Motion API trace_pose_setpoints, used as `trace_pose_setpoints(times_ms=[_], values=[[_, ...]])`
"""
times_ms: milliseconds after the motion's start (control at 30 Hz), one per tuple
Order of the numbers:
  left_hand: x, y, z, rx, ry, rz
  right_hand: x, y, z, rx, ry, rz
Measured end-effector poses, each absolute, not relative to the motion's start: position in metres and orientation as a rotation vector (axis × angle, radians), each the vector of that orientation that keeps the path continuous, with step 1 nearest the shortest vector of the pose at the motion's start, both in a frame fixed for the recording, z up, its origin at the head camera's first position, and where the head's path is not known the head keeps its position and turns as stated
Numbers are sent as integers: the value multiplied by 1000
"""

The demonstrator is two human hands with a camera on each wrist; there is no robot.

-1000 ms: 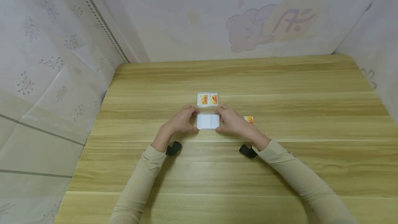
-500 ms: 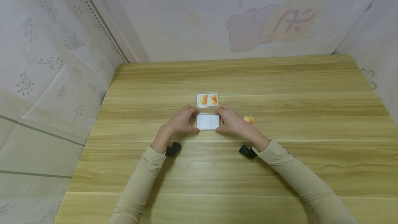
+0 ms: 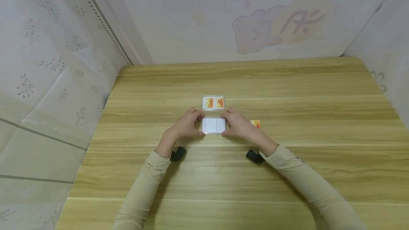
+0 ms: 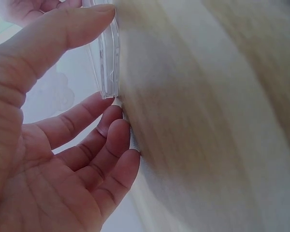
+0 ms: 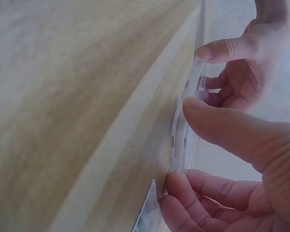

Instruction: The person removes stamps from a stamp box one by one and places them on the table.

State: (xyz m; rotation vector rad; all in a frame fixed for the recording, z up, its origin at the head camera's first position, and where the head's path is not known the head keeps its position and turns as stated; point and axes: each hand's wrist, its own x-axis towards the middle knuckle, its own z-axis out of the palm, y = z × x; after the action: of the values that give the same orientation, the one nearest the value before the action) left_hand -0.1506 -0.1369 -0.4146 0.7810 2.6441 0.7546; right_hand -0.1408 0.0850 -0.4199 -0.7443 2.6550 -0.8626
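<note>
A clear plastic case (image 3: 209, 125) with a white two-part insert lies flat on the wooden table in the head view. My left hand (image 3: 185, 123) grips its left end, thumb on the near edge and fingers at the far corner. At the opposite end my right hand (image 3: 239, 125) pinches it the same way. From the left wrist, the clear case edge (image 4: 109, 63) shows between thumb and fingertips. A loose stamp (image 3: 255, 123), orange and yellow, lies just beyond my right hand, partly hidden by it; its toothed edge (image 5: 146, 210) appears in the right wrist view.
Behind the held case lies a second clear case (image 3: 203, 103) with two orange-yellow stamps (image 3: 209, 102) in it. Black wrist-camera mounts (image 3: 178, 154) jut out under both wrists. The wooden table (image 3: 287, 88) ends at a wall hung with printed cloth (image 3: 179, 27).
</note>
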Motion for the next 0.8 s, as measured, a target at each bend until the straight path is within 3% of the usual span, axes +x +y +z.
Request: trace_pose_setpoints(times_ms=[400, 800], values=[[-150, -137, -415, 751, 2633, 759, -141, 85, -419, -750, 2651, -875], [-160, -148, -410, 599, 2645, 1094, -147, 93, -414, -699, 2667, -951]])
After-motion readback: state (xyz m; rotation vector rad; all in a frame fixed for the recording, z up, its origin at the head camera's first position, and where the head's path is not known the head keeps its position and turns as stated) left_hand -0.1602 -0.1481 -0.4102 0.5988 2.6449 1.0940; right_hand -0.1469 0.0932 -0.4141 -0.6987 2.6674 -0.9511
